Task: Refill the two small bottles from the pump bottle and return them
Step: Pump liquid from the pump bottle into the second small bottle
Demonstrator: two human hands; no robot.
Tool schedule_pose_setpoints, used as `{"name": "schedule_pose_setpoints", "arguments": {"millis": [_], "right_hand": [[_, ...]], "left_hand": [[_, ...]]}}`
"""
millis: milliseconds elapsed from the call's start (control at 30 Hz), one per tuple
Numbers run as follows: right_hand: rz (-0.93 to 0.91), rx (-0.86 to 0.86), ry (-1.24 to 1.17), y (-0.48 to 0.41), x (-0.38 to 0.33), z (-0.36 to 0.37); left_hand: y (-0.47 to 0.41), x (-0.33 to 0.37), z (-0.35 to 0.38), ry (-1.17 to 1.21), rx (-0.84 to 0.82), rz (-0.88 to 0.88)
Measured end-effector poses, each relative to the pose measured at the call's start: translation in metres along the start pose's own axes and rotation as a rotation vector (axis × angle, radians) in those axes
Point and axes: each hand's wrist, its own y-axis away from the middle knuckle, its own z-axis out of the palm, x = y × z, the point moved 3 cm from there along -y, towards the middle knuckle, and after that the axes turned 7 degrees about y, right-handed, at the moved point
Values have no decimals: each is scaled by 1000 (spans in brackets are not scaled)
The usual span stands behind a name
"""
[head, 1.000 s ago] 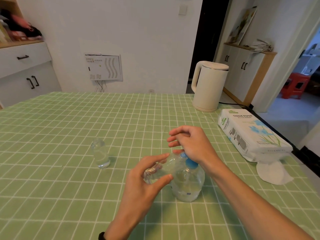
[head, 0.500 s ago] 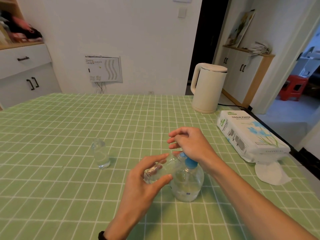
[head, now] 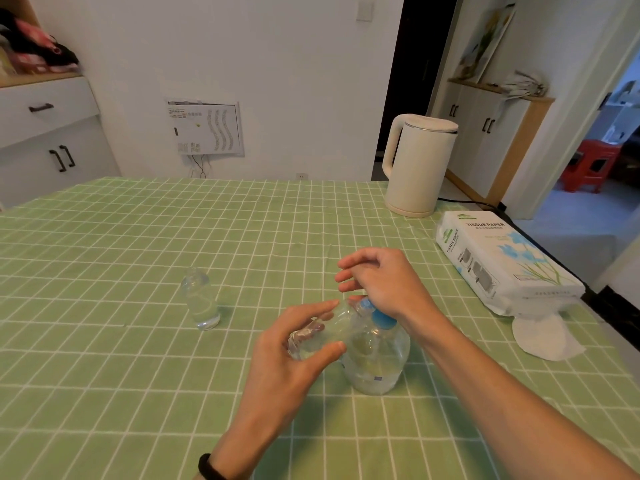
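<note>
Pump bottle (head: 377, 362) refilling is carried out on a green checked tablecloth (head: 138, 393), and the hazards are judged from how things lie. The pump bottle is stood upright on the cloth, clear-walled, with its blue pump head (head: 381, 317) partly covered by the right hand (head: 384, 282). That hand is laid on top of the pump bottle, the heel of the palm on the pump head, the fingers loosely bent and spread apart in the air, clamped on nothing; the thumb is hidden. Since the body of the pump bottle is gripped by neither hand, an off-centre press is judged likely to tip or skid it. The left hand (head: 291, 372) is held just to the left of the pump bottle, thumb and fingers clamped round the held small bottle (head: 322, 336), which is tilted almost onto its side with its mouth brought up to the spout. The meeting of spout and mouth is blurred by clear plastic, so alignment cannot be confirmed; if it is off, liquid is expected to be squirted onto cloth or fingers, and with such a tilt a nearly full bottle could be spilled from its mouth. A second small bottle (head: 201, 301) is stood upright well to the left of the pump bottle; whether it is capped cannot be told, and it could be knocked over by a sweeping forearm.
</note>
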Motion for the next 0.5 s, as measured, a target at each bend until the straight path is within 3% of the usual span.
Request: {"name": "schedule_pose_setpoints", "arguments": {"millis": [500], "right_hand": [[-46,17,17,0,-10,-6]], "left_hand": [[-2,8,0,9,-9,22]]}}
